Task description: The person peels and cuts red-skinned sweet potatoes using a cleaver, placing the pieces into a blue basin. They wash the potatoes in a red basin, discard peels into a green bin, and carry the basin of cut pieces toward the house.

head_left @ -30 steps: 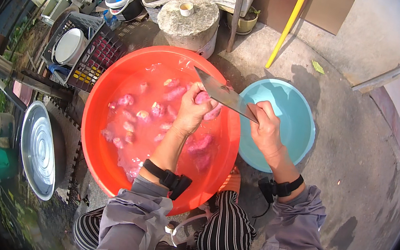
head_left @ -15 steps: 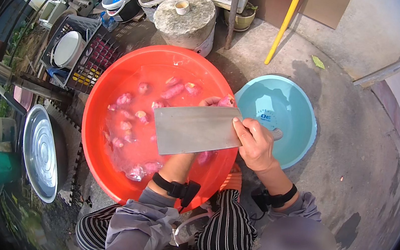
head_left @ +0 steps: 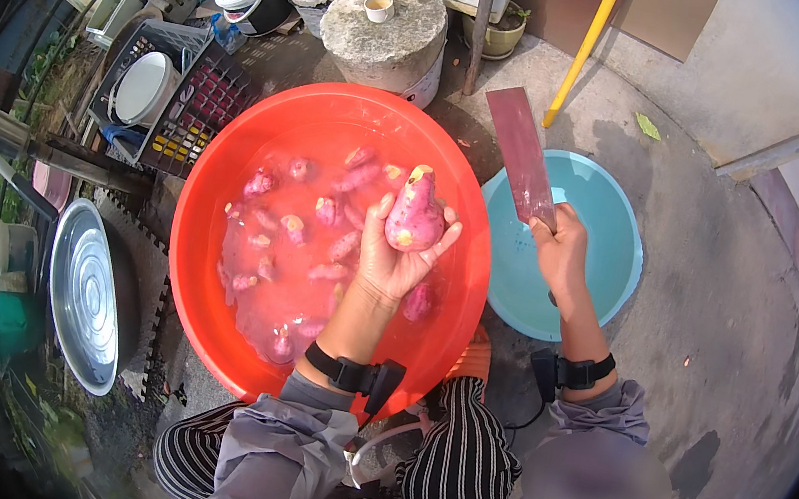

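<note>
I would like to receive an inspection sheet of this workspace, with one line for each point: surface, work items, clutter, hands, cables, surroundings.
Surface: concrete ground, with dark patches at the right.
Work items: cleaver; pink-skinned sweet potatoes in the water of the orange-red basin; light-blue basin beside it.
Clutter: plastic crate with a white bucket; metal basin at the left; small cup on a round slab.
Hands: left hand holds one sweet potato, yellow patches showing, above the orange-red basin; right hand grips the cleaver, blade pointing away from the body.
Cables: dark cable below the right wrist's strapped device; far end not visible.
Surroundings: yellow pole, potted plant, wall.
</note>
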Motion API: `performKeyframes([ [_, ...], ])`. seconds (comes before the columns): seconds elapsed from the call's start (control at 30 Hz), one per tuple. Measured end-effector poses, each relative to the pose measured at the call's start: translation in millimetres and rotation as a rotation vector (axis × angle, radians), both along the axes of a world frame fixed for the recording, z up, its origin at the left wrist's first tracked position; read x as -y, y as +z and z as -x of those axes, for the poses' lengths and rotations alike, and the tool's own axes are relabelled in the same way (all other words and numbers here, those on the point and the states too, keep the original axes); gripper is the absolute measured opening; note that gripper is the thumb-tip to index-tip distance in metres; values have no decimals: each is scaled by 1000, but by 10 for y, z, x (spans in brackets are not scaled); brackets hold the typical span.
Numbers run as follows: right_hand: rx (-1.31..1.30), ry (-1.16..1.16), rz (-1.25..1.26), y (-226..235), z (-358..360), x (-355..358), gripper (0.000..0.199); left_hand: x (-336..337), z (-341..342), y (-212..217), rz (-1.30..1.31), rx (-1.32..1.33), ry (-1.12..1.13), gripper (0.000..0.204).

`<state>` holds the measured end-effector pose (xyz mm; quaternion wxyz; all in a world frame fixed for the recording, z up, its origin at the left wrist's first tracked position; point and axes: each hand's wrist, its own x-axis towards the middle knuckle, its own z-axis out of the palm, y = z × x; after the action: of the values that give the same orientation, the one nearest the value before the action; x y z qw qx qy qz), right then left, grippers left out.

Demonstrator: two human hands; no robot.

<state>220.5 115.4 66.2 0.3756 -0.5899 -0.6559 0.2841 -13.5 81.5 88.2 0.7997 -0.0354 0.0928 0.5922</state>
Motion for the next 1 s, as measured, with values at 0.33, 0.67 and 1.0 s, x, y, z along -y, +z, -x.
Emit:
performKeyframes([
  [0.33, 126, 252, -553, 420, 440, 510, 38, 6, -43, -312, -80, -926, 152, 35],
  [0.67, 194, 278, -568, 594, 518, 467, 41, 2, 24, -391, -282, -1136, 252, 30],
  [1.0, 528, 33, 81, 119, 42, -333, 21, -40, -73, 304, -785, -1134, 122, 40],
])
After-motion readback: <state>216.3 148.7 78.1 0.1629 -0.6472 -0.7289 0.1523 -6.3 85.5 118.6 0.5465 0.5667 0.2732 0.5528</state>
